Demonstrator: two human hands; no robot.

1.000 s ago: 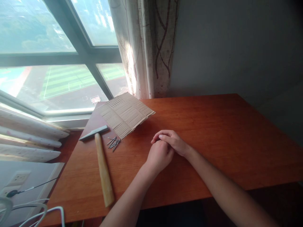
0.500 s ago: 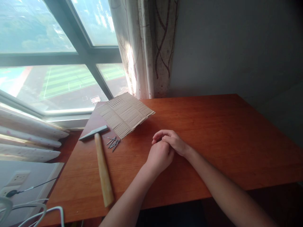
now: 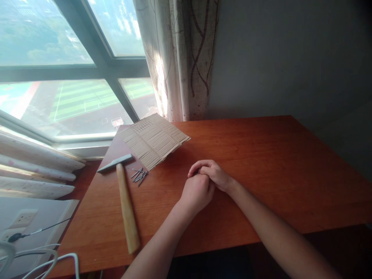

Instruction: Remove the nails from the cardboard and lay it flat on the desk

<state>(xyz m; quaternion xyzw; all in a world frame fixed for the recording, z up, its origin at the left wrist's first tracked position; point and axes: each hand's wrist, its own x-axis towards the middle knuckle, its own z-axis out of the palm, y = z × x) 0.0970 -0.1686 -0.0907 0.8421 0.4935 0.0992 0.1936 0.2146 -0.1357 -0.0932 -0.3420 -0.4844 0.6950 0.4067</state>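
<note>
My left hand (image 3: 197,192) is closed in a fist, knuckles up, over the table. Around its far side curls my right hand (image 3: 216,173), its fingers folded over and touching the left one; no tool shows in either. Left of the hands lies a hammer (image 3: 128,211) with a wooden handle and a grey metal head. Several loose nails (image 3: 140,176) form a small pile between the hammer and the cardboard. A flat corrugated cardboard piece (image 3: 157,139) rests beyond them, with rows of small holes near its far corner. The left fingertips are hidden.
The reddish-brown wooden table (image 3: 261,166) extends to the right, with a grey wall (image 3: 285,58) behind it. A window (image 3: 75,104) and a patterned curtain (image 3: 177,58) stand at the far left. White cables (image 3: 52,255) hang by a wall socket (image 3: 24,219) at lower left.
Both clasped hands have shifted very slightly to the right. The hammer, nails and cardboard lie as before.
</note>
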